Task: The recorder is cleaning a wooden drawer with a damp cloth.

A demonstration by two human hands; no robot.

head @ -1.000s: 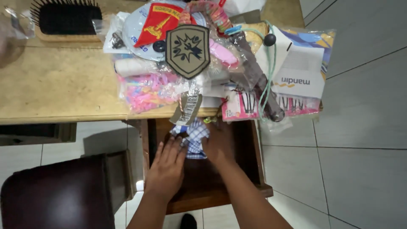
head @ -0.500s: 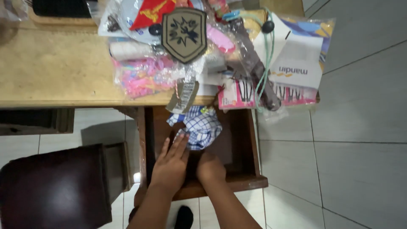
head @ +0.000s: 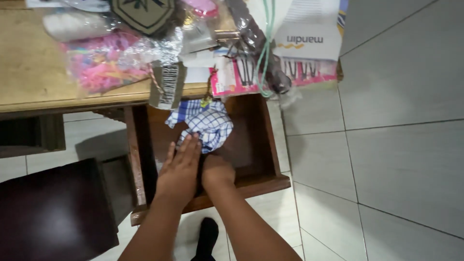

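Both my hands are inside an open dark wooden drawer [head: 270, 145] under a light wooden table [head: 29, 72]. My left hand [head: 179, 169] lies flat, fingers together, with its fingertips on a crumpled blue and white checked cloth [head: 205, 123] in the drawer. My right hand [head: 217, 171] sits beside it, curled into a fist just below the cloth; whether it grips the cloth's edge is hidden.
The table edge above the drawer carries a heap: a bag of pink plastic bits [head: 104, 65], a shield-shaped patch [head: 145, 14], a pink card of hair clips [head: 251, 72], a white envelope [head: 309, 41]. A dark chair [head: 53, 208] stands at lower left. Grey floor tiles [head: 401, 145] lie to the right.
The view has tilted down and the table heap has slid toward the top. Both hands drew back toward the drawer front, and the checked cloth bunched up more.
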